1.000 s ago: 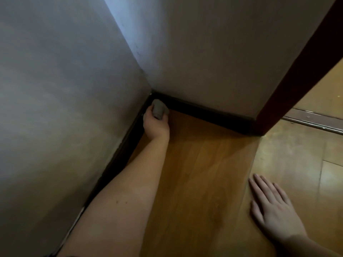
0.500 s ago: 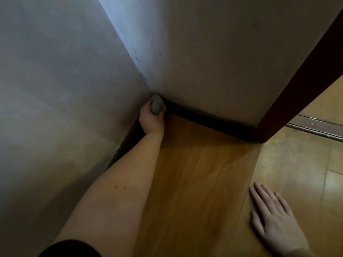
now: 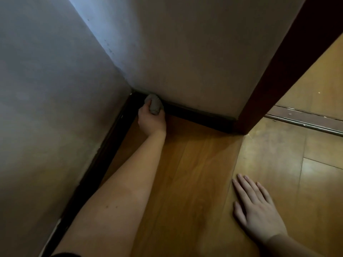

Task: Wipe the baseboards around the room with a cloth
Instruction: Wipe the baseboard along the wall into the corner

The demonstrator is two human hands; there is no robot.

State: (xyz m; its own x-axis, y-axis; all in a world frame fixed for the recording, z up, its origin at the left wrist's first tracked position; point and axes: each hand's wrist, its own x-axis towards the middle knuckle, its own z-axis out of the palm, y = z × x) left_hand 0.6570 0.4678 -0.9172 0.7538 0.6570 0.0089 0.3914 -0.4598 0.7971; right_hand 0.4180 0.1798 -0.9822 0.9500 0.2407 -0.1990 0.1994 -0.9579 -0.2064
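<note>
Now left hand (image 3: pixel 151 121) fingers clench cloth (image 3: pixel 153 106) against baseboard (image 3: pixel 196 116); right hand (image 3: pixel 259 210) flat.

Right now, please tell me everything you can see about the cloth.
The cloth is grey and looks soft, bunched into a small rounded wad. The left hand grips it, the fingers curled round its lower part. It is pressed against the dark baseboard of the far wall, just right of the corner, low near the wooden floor. Its weave is too blurred to tell.
</note>
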